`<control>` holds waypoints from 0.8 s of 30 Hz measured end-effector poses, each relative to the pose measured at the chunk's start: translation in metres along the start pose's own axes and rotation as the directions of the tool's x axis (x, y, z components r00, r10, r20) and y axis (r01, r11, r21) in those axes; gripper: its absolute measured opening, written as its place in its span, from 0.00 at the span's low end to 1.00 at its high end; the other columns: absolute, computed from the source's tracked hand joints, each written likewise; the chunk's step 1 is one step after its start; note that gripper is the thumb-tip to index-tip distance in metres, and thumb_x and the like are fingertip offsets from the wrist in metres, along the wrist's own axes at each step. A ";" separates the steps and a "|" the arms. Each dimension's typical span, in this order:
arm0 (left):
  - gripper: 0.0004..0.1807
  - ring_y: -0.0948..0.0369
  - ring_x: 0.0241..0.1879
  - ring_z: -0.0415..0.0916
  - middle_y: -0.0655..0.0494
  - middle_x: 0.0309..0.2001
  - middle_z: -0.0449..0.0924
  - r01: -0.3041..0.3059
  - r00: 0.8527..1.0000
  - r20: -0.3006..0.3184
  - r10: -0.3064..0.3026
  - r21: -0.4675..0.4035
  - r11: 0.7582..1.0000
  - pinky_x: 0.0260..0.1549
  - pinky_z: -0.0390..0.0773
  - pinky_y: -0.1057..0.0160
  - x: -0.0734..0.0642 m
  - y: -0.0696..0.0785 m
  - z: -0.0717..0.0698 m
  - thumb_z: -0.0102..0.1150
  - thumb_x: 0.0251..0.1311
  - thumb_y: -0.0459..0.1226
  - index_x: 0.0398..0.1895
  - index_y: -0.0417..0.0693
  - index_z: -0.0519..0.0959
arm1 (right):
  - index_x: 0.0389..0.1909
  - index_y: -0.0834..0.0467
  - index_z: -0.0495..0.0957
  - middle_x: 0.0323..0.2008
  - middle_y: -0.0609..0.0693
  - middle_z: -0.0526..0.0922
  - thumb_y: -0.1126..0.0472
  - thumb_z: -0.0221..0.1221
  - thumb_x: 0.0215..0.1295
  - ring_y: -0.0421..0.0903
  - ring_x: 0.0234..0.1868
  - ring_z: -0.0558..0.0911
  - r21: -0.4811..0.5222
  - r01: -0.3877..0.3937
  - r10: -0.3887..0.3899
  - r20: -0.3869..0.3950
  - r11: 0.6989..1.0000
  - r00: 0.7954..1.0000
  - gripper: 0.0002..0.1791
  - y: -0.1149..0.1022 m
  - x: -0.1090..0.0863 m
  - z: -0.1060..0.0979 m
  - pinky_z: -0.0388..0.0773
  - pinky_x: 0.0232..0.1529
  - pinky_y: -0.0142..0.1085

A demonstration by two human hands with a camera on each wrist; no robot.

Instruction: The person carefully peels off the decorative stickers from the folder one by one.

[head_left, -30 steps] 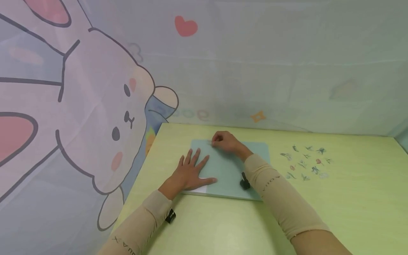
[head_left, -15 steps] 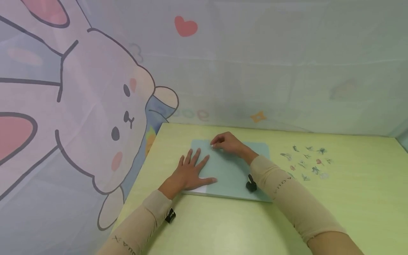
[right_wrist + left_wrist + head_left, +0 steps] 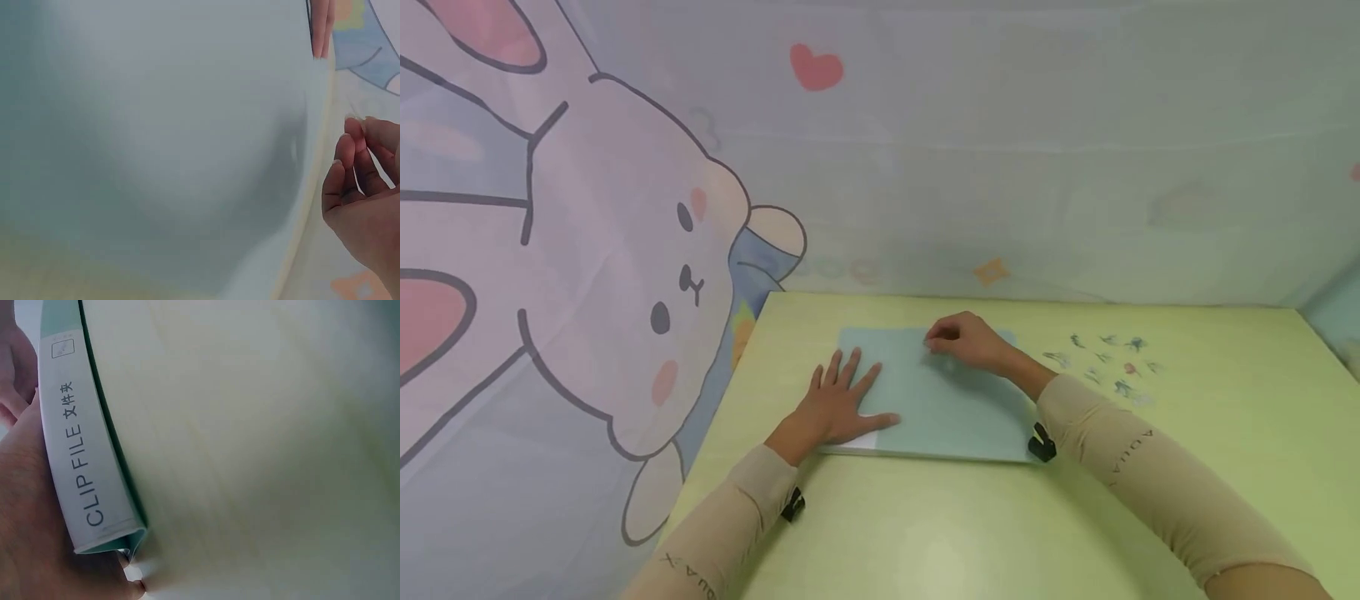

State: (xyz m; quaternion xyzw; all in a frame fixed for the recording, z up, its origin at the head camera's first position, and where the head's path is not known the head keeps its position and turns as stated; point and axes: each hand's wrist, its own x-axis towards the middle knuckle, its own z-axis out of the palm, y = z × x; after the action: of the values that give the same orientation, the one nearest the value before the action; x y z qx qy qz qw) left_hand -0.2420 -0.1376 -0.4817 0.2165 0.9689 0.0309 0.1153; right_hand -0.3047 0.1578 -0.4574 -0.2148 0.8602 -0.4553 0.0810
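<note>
A pale green clip file folder (image 3: 955,417) lies flat on the table, its white spine label (image 3: 75,437) showing in the left wrist view. My left hand (image 3: 835,408) rests on the folder's left part with fingers spread. Over its upper middle is my right hand (image 3: 966,340), thumb and fingertips brought together. In the right wrist view, that hand pinches a small thin clear piece (image 3: 353,111), barely visible at the fingertips; its kind cannot be told. Several small flower cutouts (image 3: 1123,387) lie to the folder's right, some hidden by the right sleeve.
The yellow-green table (image 3: 887,517) ends at a hanging cloth backdrop (image 3: 1000,167) printed with a large rabbit (image 3: 625,250). Both forearms wear beige sleeves (image 3: 1150,467), and a small black camera (image 3: 1042,443) is strapped at the right wrist.
My right hand has moved right across the folder, away from the left hand, fingertips still together. The left hand stays spread on the folder. The head view has shifted slightly.
</note>
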 end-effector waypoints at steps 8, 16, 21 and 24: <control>0.57 0.41 0.84 0.27 0.46 0.87 0.30 -0.006 1.000 0.009 0.006 -0.029 1.000 0.78 0.38 0.33 -0.001 0.003 -0.005 0.43 0.65 0.79 0.89 0.63 0.44 | 0.53 0.64 0.86 0.46 0.58 0.88 0.59 0.59 0.81 0.59 0.50 0.86 0.026 -0.051 0.052 -0.037 0.998 0.998 0.14 0.028 -0.030 -0.047 0.82 0.49 0.49; 0.58 0.40 0.84 0.27 0.44 0.87 0.32 -0.017 1.000 -0.003 0.016 -0.068 0.998 0.78 0.36 0.32 -0.002 0.001 -0.005 0.43 0.63 0.80 0.89 0.61 0.47 | 0.56 0.67 0.83 0.51 0.62 0.84 0.55 0.59 0.82 0.62 0.53 0.82 0.060 -0.126 0.132 -0.107 0.990 0.985 0.18 0.062 -0.054 -0.086 0.80 0.54 0.59; 0.59 0.39 0.84 0.27 0.44 0.87 0.32 -0.030 0.999 -0.022 0.028 -0.080 0.996 0.77 0.35 0.31 0.000 0.000 -0.002 0.42 0.62 0.81 0.89 0.60 0.47 | 0.58 0.65 0.83 0.53 0.63 0.84 0.54 0.58 0.83 0.60 0.52 0.82 0.034 -0.191 0.194 -0.157 0.981 0.969 0.19 0.079 -0.071 -0.102 0.81 0.51 0.53; 0.57 0.40 0.84 0.28 0.44 0.87 0.32 -0.027 1.000 -0.012 0.026 -0.065 0.998 0.78 0.37 0.32 -0.002 0.003 -0.005 0.44 0.65 0.78 0.89 0.61 0.47 | 0.60 0.66 0.83 0.54 0.64 0.83 0.55 0.57 0.83 0.60 0.53 0.82 0.036 -0.226 0.229 -0.183 0.973 0.956 0.19 0.088 -0.079 -0.109 0.81 0.52 0.51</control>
State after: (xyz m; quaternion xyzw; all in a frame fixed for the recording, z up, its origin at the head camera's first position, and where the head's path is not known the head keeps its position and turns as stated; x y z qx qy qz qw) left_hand -0.2399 -0.1361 -0.4762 0.2254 0.9651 0.0651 0.1162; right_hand -0.2969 0.3179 -0.4715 -0.0706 0.8795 -0.4675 0.0539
